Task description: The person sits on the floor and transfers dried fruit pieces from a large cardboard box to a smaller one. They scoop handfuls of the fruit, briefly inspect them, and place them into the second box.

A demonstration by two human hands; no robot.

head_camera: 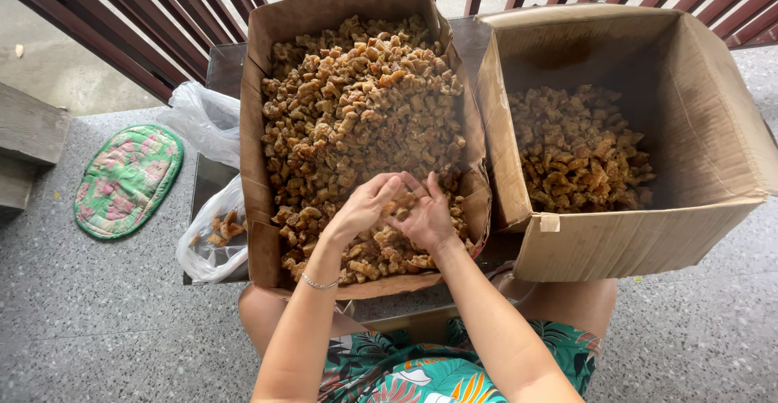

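Both hands, left (362, 207) and right (425, 218), cupped loosely, fingers half-curled, over brown chunks (356, 103) heaped in the near box (259, 241), seemingly sifting them

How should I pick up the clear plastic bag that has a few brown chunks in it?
Probably by the loose, crumpled top of the plastic bag, coming from above on its left side. The chunks sit low in it, so the weight should hang below your grip, and the full cardboard box presses against its right side, where both the left hand and the right hand are busy.
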